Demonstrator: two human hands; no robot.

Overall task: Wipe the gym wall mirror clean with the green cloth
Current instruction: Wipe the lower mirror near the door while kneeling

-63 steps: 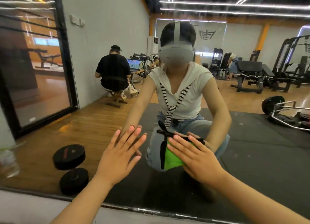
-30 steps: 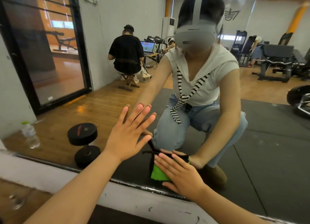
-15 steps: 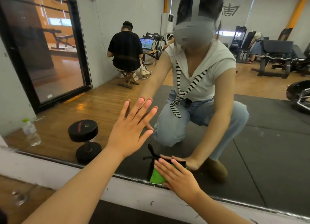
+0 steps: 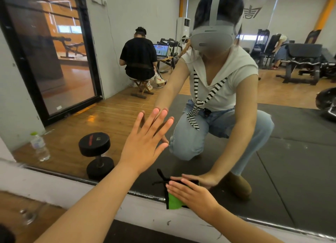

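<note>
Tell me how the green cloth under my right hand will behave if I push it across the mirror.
Probably floppy: the green cloth bunches under the right hand and its black edging straggles loose. It likely slides easily on the smooth mirror. Released, it would probably drop, since only that flat hand pins it.

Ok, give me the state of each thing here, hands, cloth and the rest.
left hand: open, fingers straight, flat on the mirror.
right hand: flat, pressing the green cloth to the mirror.
green cloth: bunched at the mirror's bottom edge.
water bottle, reflected: upright, capped.
laptop, reflected: open, screen lit.
</note>
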